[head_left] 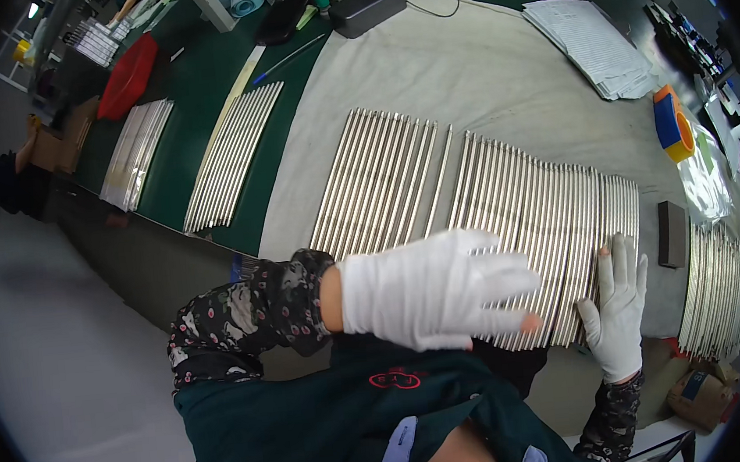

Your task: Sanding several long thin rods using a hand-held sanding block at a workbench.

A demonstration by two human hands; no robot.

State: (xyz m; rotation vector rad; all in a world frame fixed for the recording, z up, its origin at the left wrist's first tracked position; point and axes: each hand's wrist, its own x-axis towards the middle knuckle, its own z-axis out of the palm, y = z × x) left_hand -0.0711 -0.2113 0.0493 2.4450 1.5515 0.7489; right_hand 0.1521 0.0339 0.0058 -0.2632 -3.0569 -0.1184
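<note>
Thin silvery metal rods lie side by side on a pale cloth in front of me. They form a left group and a wider right group, with a single rod slanting between them. My left hand, in a white glove with some fingertips bare, reaches across the near part of the rods with its fingers spread; it covers their lower ends. My right hand, gloved likewise, rests with fingers stretched out on the right end of the right group. Neither hand grasps a rod.
Further rods lie at the left on the green table, beside a wrapped bundle and a red tray. At the right are a dark block, an orange-and-blue tape dispenser, papers and another rod bundle. A person is far left.
</note>
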